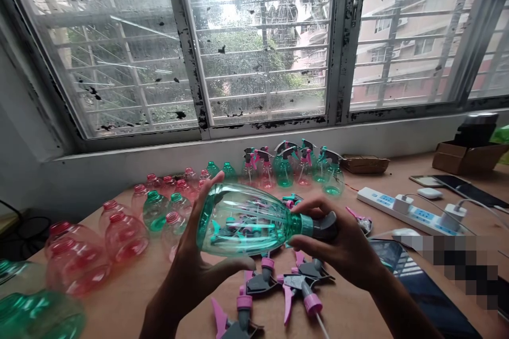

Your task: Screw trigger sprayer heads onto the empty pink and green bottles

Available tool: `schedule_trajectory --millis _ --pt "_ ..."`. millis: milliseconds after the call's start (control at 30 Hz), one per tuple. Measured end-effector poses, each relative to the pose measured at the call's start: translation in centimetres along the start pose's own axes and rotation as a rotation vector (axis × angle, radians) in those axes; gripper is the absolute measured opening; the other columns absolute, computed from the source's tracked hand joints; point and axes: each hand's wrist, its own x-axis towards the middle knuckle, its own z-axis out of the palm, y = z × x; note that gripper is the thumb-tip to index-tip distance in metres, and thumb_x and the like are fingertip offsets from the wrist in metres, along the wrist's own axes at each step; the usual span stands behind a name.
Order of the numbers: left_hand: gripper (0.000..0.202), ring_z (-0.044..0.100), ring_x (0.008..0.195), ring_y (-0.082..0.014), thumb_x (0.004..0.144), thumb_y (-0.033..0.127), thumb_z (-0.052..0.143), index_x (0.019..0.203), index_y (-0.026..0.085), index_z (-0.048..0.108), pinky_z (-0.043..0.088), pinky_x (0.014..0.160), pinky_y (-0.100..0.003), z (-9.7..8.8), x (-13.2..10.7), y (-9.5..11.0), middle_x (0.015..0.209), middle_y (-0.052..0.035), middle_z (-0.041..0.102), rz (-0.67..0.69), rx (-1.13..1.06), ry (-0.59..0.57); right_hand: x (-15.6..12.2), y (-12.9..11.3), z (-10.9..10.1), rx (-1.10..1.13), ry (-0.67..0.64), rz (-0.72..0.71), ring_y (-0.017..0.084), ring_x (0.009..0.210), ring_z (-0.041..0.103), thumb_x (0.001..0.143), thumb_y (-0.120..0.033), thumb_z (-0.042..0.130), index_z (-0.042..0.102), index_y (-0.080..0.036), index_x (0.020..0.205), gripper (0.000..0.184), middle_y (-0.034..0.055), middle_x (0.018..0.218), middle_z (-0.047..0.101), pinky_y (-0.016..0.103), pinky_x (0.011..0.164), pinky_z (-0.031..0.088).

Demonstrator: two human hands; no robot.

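A clear green spray bottle (246,217) lies on its side in the air between my hands, above the table. My left hand (199,254) grips its broad base, thumb below and fingers behind. At the neck, my right hand (338,238) has its fingers closed around the green collar and the dark grey spray head (325,226). Part of the spray head is hidden by the fingers. Below the bottle lie several loose pink-and-grey trigger sprayers (260,280), one with a white dip tube pointing toward me. More sprayers with turquoise triggers show through the bottle.
Open-necked red bottles (127,235) and green bottles (155,211) stand on the left. Several bottles with sprayers fitted (285,169) line the window side. To the right are a white power strip (409,212) with chargers, a dark tablet (421,286), phones and a cardboard box (457,157).
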Motion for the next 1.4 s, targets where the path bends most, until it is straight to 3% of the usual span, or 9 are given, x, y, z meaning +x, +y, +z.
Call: schedule_trajectory --millis 300,467,533,733,833,933,1067,1267,1400 --pt "0.097 0.042 0.162 -0.0380 0.097 0.036 0.080 0.173 0.042 0.019 0.051 0.123 -0.062 0.3 -0.6 -1.3 0.176 -0.0115 0.043 0.027 0.042 0.026 0.1 0.1 -0.3 0.079 -0.067 0.099 0.013 0.054 0.066 0.086 -0.039 0.092 0.072 -0.023 0.105 0.033 -0.0007 0.080 0.072 0.023 0.050 0.044" --pt "0.125 0.037 0.163 -0.0465 0.076 0.058 0.094 0.174 0.042 0.017 0.042 0.127 -0.070 0.0 -0.3 -0.7 0.178 -0.0113 0.039 -0.037 0.021 -0.025 0.2 -0.3 -0.1 -0.003 -0.025 0.034 0.010 0.052 0.050 0.079 -0.031 0.096 0.074 -0.024 0.100 0.032 -0.0047 0.073 0.063 0.022 0.046 0.035" --pt "0.120 0.037 0.163 -0.0474 0.077 0.061 0.092 0.173 0.040 0.023 0.044 0.127 -0.069 -0.2 -0.2 -0.4 0.178 -0.0105 0.038 -0.047 0.026 -0.017 0.2 -0.3 -0.1 -0.008 -0.014 0.028 0.011 0.053 0.050 0.076 -0.031 0.098 0.074 -0.024 0.099 0.034 -0.0047 0.073 0.063 0.022 0.045 0.035" --pt "0.094 0.049 0.159 -0.0359 0.098 0.035 0.079 0.171 0.047 0.022 0.057 0.119 -0.056 0.3 -0.5 -1.0 0.176 -0.0085 0.043 0.041 0.000 0.029 0.2 0.3 -0.3 0.083 -0.054 0.088 0.011 0.053 0.061 0.084 -0.035 0.094 0.073 -0.023 0.106 0.033 -0.0001 0.088 0.072 0.024 0.051 0.044" --pt "0.108 0.045 0.161 -0.0351 0.093 0.033 0.084 0.173 0.047 0.013 0.052 0.124 -0.058 0.2 -0.6 -1.0 0.179 -0.0100 0.037 0.083 -0.057 0.011 0.1 0.3 -0.3 0.115 -0.074 0.089 0.011 0.051 0.059 0.086 -0.040 0.093 0.071 -0.023 0.105 0.034 -0.0018 0.082 0.070 0.023 0.049 0.041" --pt "0.123 0.033 0.166 -0.0421 0.084 0.053 0.090 0.175 0.038 0.010 0.037 0.130 -0.066 -0.2 -0.5 -0.5 0.180 -0.0145 0.033 0.028 -0.093 -0.068 0.1 0.1 -0.2 0.092 -0.073 0.067 0.010 0.050 0.053 0.082 -0.039 0.096 0.072 -0.023 0.103 0.036 -0.0048 0.076 0.064 0.023 0.048 0.037" --pt "0.117 0.029 0.167 -0.0437 0.084 0.062 0.086 0.175 0.040 0.015 0.027 0.134 -0.068 -0.7 -0.4 0.3 0.179 -0.0105 0.036 0.011 -0.104 -0.051 0.1 0.0 -0.2 0.062 -0.039 0.026 0.010 0.050 0.054 0.079 -0.038 0.099 0.074 -0.023 0.101 0.036 -0.0047 0.075 0.064 0.022 0.046 0.038" --pt "0.113 0.030 0.168 -0.0378 0.088 0.035 0.089 0.173 0.048 0.015 0.044 0.129 -0.059 -0.5 -0.3 0.2 0.182 -0.0059 0.030 0.094 -0.133 -0.050 0.0 0.1 -0.5 0.201 -0.018 0.022 0.017 0.059 0.077 0.086 -0.040 0.095 0.075 -0.022 0.103 0.031 -0.0014 0.074 0.074 0.021 0.050 0.053" --pt "0.112 0.023 0.171 -0.0330 0.096 0.020 0.078 0.172 0.053 0.003 0.045 0.128 -0.058 0.0 -0.5 -0.3 0.184 -0.0030 0.023 0.118 -0.139 -0.074 0.1 0.0 -0.5 0.184 0.009 0.008 0.016 0.055 0.074 0.086 -0.039 0.094 0.076 -0.022 0.102 0.029 -0.0011 0.073 0.073 0.021 0.047 0.051"
